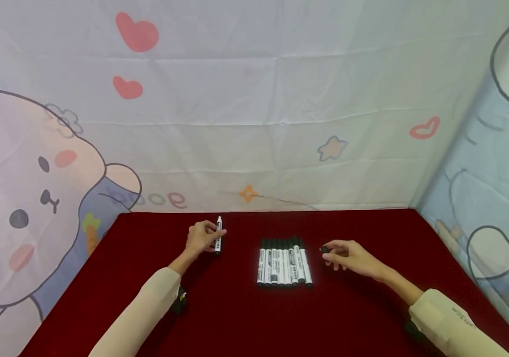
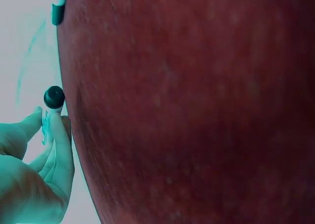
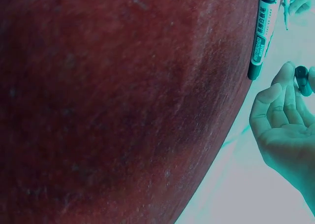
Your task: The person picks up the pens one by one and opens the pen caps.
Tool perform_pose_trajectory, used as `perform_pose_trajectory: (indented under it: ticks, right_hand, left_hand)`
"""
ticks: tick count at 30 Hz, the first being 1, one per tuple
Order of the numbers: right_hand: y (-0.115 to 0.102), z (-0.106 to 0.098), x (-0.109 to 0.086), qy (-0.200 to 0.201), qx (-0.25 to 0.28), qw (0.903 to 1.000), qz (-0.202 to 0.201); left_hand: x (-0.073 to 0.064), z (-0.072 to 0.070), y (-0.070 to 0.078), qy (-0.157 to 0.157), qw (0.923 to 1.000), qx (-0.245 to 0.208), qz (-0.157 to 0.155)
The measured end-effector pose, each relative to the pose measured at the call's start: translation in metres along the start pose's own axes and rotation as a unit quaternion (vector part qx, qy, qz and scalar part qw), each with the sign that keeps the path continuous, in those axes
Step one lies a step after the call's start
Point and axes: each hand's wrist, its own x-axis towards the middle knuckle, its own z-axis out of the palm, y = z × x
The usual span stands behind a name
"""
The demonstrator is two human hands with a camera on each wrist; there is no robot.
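In the head view my left hand [image 1: 200, 237] pinches an uncapped white marker [image 1: 218, 237] between thumb and fingers, its pale tip pointing away from me. The left wrist view shows the black end [image 2: 54, 97] of that marker above the left hand [image 2: 42, 170]. My right hand [image 1: 348, 257] pinches a small black cap [image 1: 324, 249] at its fingertips. From the right wrist view, the dark cap [image 3: 302, 80] sits between thumb and finger. Between the hands lies a row of several capped white markers [image 1: 283, 265], side by side with black caps pointing away from me.
A dark red cloth [image 1: 245, 317] covers the table. Behind it hangs a pale curtain [image 1: 281, 99] printed with hearts and cartoon animals, and it continues along the sides. Dark wrist cameras sit under both sleeves, the left one [image 1: 179, 301] near the cloth.
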Motion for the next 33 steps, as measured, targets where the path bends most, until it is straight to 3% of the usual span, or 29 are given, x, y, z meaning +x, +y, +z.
perform_pose_trajectory:
  ticks: [5,14,33]
  right_hand:
    - [0.001,0.001,0.000,-0.018,0.018,0.9997,0.003]
    - [0.005,-0.003,-0.001,-0.009,0.018,0.9997,0.013]
    - [0.013,-0.017,0.002,0.025,0.000,0.9994,0.024]
  left_hand:
    - [0.007,-0.001,-0.009,0.021,0.9989,0.041,-0.002]
    - [0.009,-0.002,-0.012,0.003,0.9995,0.027,-0.018]
    - [0.015,0.001,-0.008,-0.004,0.9983,0.052,-0.026]
